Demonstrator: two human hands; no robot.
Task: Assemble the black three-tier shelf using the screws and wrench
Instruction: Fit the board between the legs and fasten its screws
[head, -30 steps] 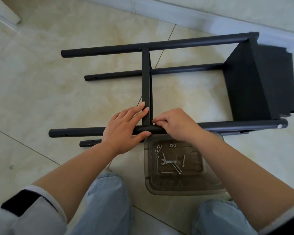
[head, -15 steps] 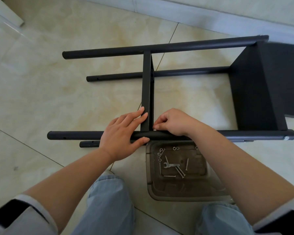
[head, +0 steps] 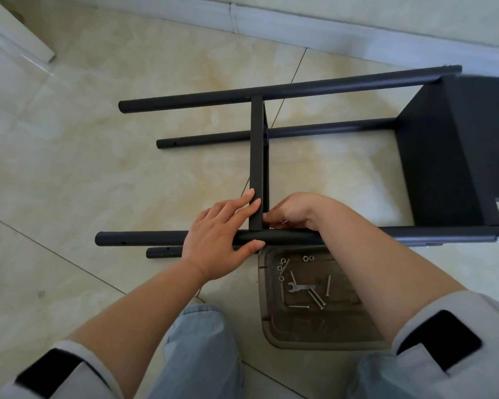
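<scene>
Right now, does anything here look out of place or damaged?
Nothing stands out. The shelf frame lies on its side while both hands work at a joint, and the wrench and screws lie inside the tray.

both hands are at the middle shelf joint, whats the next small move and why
Probably start a screw there: the left hand steadies the near black metal pole, the right hand works at the joint, and the small silver wrench lies unused in the clear brown plastic tray.

Beige tiled floor (head: 104,156) carries the black shelf frame (head: 285,92) on its side; brown tray (head: 314,332) at 6 o'clock beside it.
</scene>
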